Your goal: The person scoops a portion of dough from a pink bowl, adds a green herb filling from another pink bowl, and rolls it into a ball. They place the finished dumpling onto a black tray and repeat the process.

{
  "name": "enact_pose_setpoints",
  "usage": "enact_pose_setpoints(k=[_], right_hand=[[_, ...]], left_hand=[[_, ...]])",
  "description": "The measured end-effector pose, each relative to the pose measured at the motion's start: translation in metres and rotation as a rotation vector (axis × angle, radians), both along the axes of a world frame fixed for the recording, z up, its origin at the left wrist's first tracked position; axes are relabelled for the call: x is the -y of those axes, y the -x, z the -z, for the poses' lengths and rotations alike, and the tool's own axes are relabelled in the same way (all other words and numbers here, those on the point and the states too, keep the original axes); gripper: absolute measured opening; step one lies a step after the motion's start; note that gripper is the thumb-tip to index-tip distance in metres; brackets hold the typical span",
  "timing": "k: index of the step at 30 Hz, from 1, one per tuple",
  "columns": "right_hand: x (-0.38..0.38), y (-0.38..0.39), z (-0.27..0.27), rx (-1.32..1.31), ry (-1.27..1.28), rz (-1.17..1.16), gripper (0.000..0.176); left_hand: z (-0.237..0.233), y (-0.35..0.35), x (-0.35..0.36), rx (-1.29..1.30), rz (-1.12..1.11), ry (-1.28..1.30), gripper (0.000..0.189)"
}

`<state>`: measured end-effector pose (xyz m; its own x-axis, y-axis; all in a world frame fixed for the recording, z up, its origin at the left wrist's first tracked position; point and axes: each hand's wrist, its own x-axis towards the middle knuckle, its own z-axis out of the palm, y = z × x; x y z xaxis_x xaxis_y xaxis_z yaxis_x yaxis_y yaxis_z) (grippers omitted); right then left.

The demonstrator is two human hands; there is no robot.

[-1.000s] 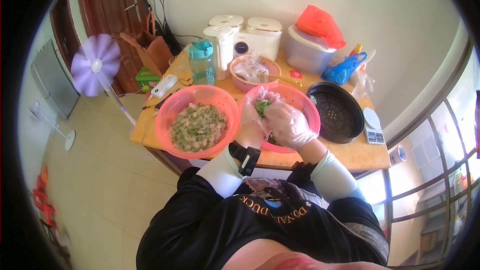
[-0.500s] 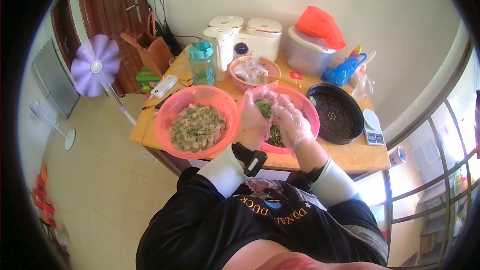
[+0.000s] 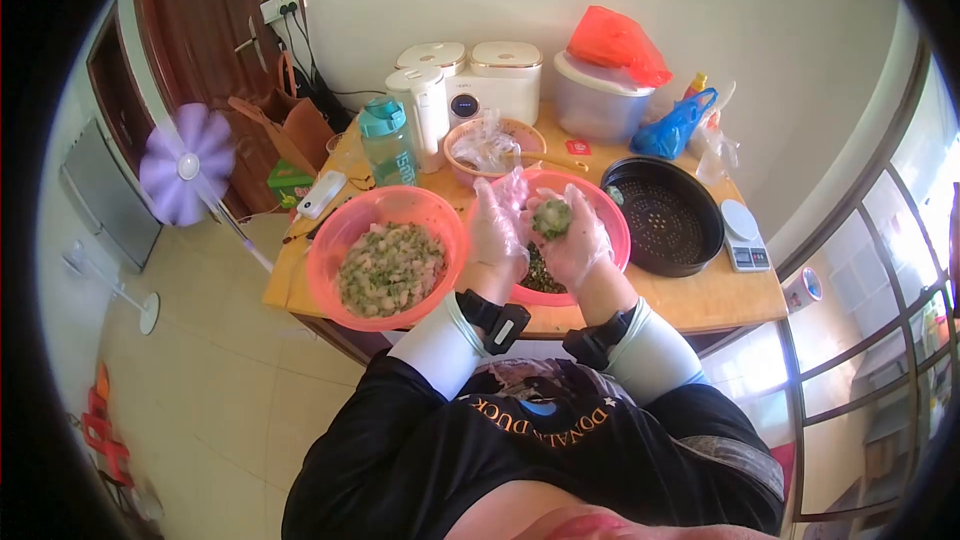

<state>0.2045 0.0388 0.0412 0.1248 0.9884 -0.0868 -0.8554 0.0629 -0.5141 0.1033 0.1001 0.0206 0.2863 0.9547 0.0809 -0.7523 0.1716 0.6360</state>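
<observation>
In my right hand [image 3: 585,248], inside a clear plastic glove, sits a round, pale and green dough-like ball [image 3: 551,220]. My left hand [image 3: 497,240], gloved the same way, is held beside it with fingers stretched upward and nothing in it. Both hands are above a pink bowl [image 3: 622,240] that contains dark green chopped filling [image 3: 541,273]. To the left stands another pink bowl [image 3: 325,280], filled with a whitish and green chopped mixture [image 3: 391,270]. A black perforated pan [image 3: 672,223] on the right has a small green ball [image 3: 615,196] at its left edge.
A kitchen scale [image 3: 745,237] lies right of the pan. Behind are a pinkish bowl with plastic wrap [image 3: 490,145], a teal bottle [image 3: 388,145], a white appliance [image 3: 500,85], a lidded tub [image 3: 600,105] and a blue bag [image 3: 675,128]. A purple fan [image 3: 188,166] stands left.
My hands have moved apart. The green lump that was between them now rests as a rounder ball in my right hand, and my left hand has opened. The view has shifted slightly.
</observation>
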Motion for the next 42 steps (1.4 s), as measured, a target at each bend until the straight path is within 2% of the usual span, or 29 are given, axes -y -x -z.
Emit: enact_pose_setpoints(k=[1,2,4,5,7,8,10,12,14,16,20,21,24,26,28,29,30,32,33,34,36,38,40,42], right_hand=[[0.0,-0.001,-0.002,0.136,-0.024,-0.067,0.042],[-0.003,-0.001,-0.002,0.136,-0.023,-0.069,0.042],[-0.012,-0.001,-0.001,0.306,0.068,-0.006,0.049],[-0.014,-0.005,0.005,0.308,0.068,-0.007,0.049],[-0.015,-0.015,0.019,1.261,-0.158,0.141,0.038],[-0.006,-0.006,0.007,1.264,-0.162,0.138,0.038],[0.011,0.013,-0.014,1.26,0.088,0.15,0.038],[-0.002,0.012,0.008,1.258,0.09,0.129,0.039],[-0.001,0.015,0.009,1.373,0.002,0.227,0.04],[0.0,0.015,0.002,1.419,0.04,0.232,0.038],[0.001,0.013,-0.019,1.423,0.047,0.177,0.034],[-0.007,0.009,-0.009,1.338,0.024,0.199,0.034],[0.003,-0.003,-0.029,1.187,-0.004,0.153,0.037],[0.011,-0.005,-0.034,1.184,0.007,0.204,0.036],[0.02,-0.004,-0.035,1.389,-0.305,0.238,0.033],[0.008,-0.011,-0.026,1.679,-0.477,0.228,0.029],[0.006,-0.012,-0.022,1.681,-0.474,0.228,0.029],[0.004,-0.006,-0.02,1.939,-0.883,0.377,0.027],[-0.002,-0.007,-0.012,2.022,-0.948,0.449,0.024],[-0.002,-0.007,-0.005,2.021,-0.95,0.45,0.024],[0.002,-0.005,0.007,1.933,-0.732,0.34,0.025],[-0.001,-0.008,0.01,1.951,-0.764,0.346,0.025],[0.002,-0.008,0.008,1.966,-0.784,0.347,0.025],[0.007,-0.006,-0.014,1.756,-0.651,0.209,0.028]], left_hand=[[0.003,0.004,0.006,0.031,0.159,-0.007,0.076],[0.008,0.002,0.011,0.03,0.158,-0.006,0.076],[0.016,-0.009,0.018,0.177,0.151,0.184,0.073],[0.004,-0.011,0.026,0.178,0.149,0.184,0.073],[-0.016,-0.011,0.041,0.29,0.242,0.351,0.062],[-0.009,-0.011,0.037,0.294,0.238,0.349,0.062],[0.02,-0.012,0.021,0.3,0.264,0.194,0.046],[0.057,-0.02,-0.006,0.319,0.262,0.202,0.04],[0.062,-0.021,-0.012,0.336,0.263,0.21,0.034],[0.064,-0.023,-0.013,0.35,0.254,0.227,0.025],[0.022,-0.01,0.016,0.39,0.245,0.278,0.026],[0.019,-0.009,0.019,0.389,0.267,0.32,0.026],[0.022,-0.011,0.015,0.45,0.265,0.383,0.027],[0.033,-0.015,0.005,0.513,0.24,0.405,0.029],[0.035,-0.012,0.001,0.559,0.286,0.289,0.029],[0.03,-0.008,0.004,0.56,0.287,0.291,0.029],[0.025,-0.003,0.009,0.507,0.337,0.24,0.032],[0.019,0.0,0.014,0.451,0.389,0.191,0.035],[0.021,0.0,0.012,0.422,0.426,0.186,0.039],[0.016,0.002,0.014,0.393,0.462,0.181,0.044],[0.005,0.002,0.024,0.378,0.416,0.225,0.047],[0.004,0.002,0.025,0.364,0.37,0.276,0.05],[0.018,0.002,0.019,0.317,0.389,0.189,0.052],[0.002,0.005,0.031,0.337,0.357,0.249,0.05]])
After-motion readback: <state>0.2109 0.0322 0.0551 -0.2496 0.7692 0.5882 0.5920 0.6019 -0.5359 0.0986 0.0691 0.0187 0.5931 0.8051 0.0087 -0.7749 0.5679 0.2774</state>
